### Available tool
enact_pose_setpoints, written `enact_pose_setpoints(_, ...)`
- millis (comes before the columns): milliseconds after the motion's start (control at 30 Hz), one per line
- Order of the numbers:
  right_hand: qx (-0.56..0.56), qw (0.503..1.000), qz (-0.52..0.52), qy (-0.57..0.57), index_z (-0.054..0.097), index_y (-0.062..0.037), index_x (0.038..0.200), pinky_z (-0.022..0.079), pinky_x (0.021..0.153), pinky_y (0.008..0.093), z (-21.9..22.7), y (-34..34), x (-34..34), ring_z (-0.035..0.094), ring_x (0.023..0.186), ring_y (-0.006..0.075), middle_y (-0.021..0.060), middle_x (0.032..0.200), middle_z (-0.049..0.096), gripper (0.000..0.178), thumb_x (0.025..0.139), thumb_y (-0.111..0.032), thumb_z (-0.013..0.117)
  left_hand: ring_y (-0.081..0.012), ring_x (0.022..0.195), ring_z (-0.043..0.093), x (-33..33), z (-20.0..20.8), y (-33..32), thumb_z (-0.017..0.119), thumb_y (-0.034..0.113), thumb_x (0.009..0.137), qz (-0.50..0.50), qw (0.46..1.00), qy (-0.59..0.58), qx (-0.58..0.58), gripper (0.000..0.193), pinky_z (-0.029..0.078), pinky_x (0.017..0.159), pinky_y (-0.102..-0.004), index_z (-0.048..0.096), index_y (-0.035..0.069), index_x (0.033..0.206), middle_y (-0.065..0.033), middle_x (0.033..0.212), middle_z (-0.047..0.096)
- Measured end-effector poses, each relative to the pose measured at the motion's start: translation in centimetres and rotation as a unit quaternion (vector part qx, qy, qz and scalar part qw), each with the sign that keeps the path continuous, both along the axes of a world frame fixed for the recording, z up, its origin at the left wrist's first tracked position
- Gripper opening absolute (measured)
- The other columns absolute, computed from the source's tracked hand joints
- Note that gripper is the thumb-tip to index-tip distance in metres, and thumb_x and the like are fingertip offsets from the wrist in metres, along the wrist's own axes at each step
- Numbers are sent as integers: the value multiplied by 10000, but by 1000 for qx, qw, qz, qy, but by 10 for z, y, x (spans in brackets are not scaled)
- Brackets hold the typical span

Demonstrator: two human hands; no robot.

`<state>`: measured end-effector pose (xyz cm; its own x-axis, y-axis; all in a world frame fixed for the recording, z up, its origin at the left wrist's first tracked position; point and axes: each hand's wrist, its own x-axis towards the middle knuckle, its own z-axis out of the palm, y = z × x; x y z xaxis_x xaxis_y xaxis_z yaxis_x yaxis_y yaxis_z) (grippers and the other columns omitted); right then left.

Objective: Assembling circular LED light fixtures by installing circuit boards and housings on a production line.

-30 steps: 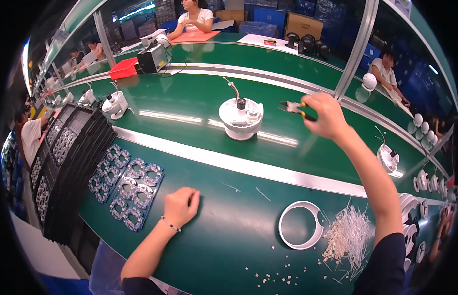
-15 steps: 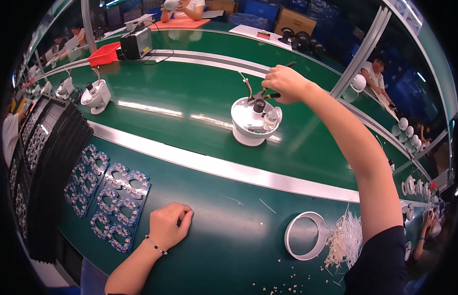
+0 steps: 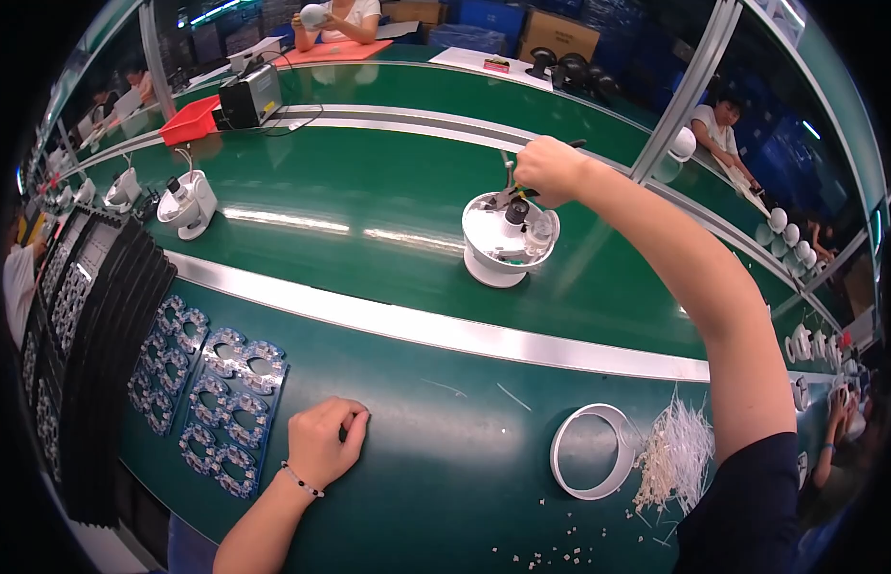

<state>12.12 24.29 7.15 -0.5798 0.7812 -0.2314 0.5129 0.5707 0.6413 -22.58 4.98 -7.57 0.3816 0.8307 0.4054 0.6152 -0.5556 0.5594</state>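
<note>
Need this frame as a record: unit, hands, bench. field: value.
unit: white round plastic housing, open-topped, on glossy green surface
right hand: holds yellow-and-black-handled metal cutters at housing; contact unclear
left hand: loosely curled over dark green bench, holding nothing visible
on bench: blue circuit-board panels, white plastic ring, pile of thin white strips

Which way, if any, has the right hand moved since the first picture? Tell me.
Yes: the right hand has moved left, away from the upright metal post beyond the belt.
</note>
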Motion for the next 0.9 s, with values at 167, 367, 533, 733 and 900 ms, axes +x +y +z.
enact_pose_setpoints(167,16,1000,-17,21,655,-67,629,508,593,350,6,-13,25,638,688,270,103,665,630,115,515,-83,649,-193,489,562,0,-1,1,647,41,734,4,1000,2,2,46,424,448,-293,615,74,727,-46,608,581)
enact_pose_setpoints(367,39,996,-36,71,654,-65,639,511,592,370,15,-26,39,640,690,278,108,666,626,114,542,-121,671,-200,485,558,-5,-4,2,647,47,738,7,1000,10,2,34,423,448,-296,618,64,734,-56,603,576)
enact_pose_setpoints(533,143,955,-35,257,648,-69,768,496,636,402,36,-66,86,606,725,312,120,718,619,217,571,-154,675,-186,456,524,-6,-1,5,646,40,751,2,1000,4,1,60,410,444,-289,606,34,796,-74,609,571)
enact_pose_setpoints(733,237,841,-61,483,602,-33,841,464,632,361,29,-239,97,580,712,292,111,765,608,266,590,-88,674,-185,637,555,33,14,33,634,21,769,4,991,-120,54,101,418,545,-268,541,23,808,-84,758,563)
enact_pose_setpoints(900,182,808,-118,549,620,-43,868,468,600,346,-29,-388,59,569,643,274,99,736,592,398,483,-82,715,-305,1013,510,165,63,97,681,137,751,-64,988,-54,132,164,438,820,-394,572,27,805,-153,1064,524)
